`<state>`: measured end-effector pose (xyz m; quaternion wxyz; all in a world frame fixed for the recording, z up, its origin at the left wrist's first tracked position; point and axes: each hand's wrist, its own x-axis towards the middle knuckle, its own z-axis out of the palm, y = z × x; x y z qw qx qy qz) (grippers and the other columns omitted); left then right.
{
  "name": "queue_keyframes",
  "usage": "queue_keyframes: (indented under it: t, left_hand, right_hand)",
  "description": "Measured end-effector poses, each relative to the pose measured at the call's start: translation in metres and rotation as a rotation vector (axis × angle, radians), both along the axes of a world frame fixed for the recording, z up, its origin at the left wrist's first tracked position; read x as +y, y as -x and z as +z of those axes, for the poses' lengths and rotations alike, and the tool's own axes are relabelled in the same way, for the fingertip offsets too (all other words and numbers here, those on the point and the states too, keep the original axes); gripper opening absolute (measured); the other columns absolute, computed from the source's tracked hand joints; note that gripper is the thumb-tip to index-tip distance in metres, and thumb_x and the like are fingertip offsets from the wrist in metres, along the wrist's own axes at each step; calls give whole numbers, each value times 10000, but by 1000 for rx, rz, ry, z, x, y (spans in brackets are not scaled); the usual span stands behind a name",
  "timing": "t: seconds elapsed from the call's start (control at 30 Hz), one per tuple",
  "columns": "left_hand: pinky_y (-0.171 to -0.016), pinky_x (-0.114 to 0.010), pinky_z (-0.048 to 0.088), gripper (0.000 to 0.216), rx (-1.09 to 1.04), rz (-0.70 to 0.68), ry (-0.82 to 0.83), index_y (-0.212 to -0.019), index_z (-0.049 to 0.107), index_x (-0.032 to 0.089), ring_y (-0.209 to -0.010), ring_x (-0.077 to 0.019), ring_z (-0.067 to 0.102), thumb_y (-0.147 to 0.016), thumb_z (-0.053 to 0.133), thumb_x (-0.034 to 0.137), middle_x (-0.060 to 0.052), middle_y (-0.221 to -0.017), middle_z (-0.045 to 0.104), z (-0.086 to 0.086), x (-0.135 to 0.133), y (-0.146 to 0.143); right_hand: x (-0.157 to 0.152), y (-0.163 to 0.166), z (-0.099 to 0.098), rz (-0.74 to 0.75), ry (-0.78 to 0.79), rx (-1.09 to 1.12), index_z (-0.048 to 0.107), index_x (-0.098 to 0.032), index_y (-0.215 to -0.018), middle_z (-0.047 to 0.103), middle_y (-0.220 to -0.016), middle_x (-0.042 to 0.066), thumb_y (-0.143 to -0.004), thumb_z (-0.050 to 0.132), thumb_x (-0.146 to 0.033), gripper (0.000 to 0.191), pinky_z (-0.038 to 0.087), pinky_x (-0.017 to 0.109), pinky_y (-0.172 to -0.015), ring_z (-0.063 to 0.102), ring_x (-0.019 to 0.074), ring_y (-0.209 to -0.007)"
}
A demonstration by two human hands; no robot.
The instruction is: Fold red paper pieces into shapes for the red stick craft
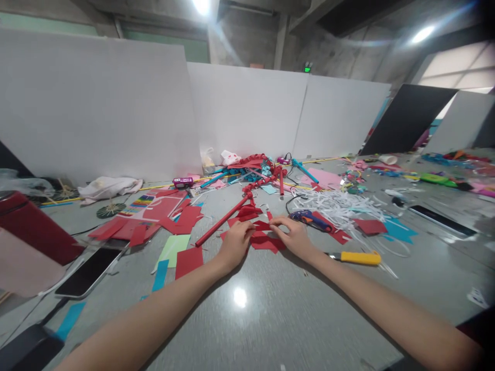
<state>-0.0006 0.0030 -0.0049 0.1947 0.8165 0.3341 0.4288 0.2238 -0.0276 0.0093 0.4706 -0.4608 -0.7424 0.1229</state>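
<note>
Both of my arms reach forward over a grey table [270, 309]. My left hand [235, 243] and my right hand [294, 236] are closed on a small folded piece of red paper [266, 241] that lies between them on the table. The fingertips of both hands pinch its upper edge. More red paper scraps [247, 211] lie just beyond the hands, at the end of a long red paper rod [222, 222] that slants away to the left.
A yellow utility knife [353, 257] lies right of my right hand, a blue glue gun [309, 218] just behind it. Shredded white paper [340, 206], red sheets [154, 216], two phones [91, 272] [441, 220] and white partition boards [247, 111] surround the area.
</note>
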Motion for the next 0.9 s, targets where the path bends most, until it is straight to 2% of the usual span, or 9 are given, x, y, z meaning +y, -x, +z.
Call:
queue_keyframes:
  t: [0.2, 0.37, 0.53, 0.67, 0.9]
  left_hand:
    - [-882, -349, 491, 112, -210, -8, 132, -1004, 692, 217, -934, -217, 676, -912, 631, 236, -56, -989, 732, 6, -3, -2]
    - [-879, -343, 513, 114, -333, -10, 167, -952, 711, 217, -910, -211, 685, -900, 650, 298, -52, -956, 740, 11, -7, -3]
    - [-748, -320, 565, 143, -486, -9, 326, -922, 683, 203, -726, -186, 711, -877, 669, 338, -29, -853, 722, 11, -9, -5]
    - [-805, -338, 581, 138, -540, -54, 357, -899, 656, 200, -807, -205, 744, -877, 672, 335, -36, -871, 727, 9, -6, -8]
    - [-814, -364, 605, 227, -694, -99, 502, -901, 629, 177, -792, -190, 733, -827, 740, 360, -23, -844, 691, 6, -2, -12]
  right_hand:
    - [-2, 1, 1, 76, 134, 5, 706, -216, -1003, 737, -953, 47, -982, 554, -371, 219, 500, 333, -827, 666, 216, -882]
    - [-1, 1, -2, 129, 207, 74, 695, -201, -957, 712, -890, 40, -966, 575, -426, 255, 503, 307, -748, 640, 200, -816]
    - [-5, 5, -1, 137, 263, 180, 660, -203, -916, 670, -812, 15, -953, 593, -472, 279, 500, 285, -685, 616, 183, -747]
    - [-7, 7, -1, 160, 280, 192, 651, -217, -918, 673, -812, 14, -955, 596, -470, 261, 514, 296, -685, 635, 188, -736]
    - [-9, 10, -3, 192, 329, 272, 633, -224, -946, 708, -803, 14, -970, 590, -431, 213, 520, 310, -679, 706, 212, -766]
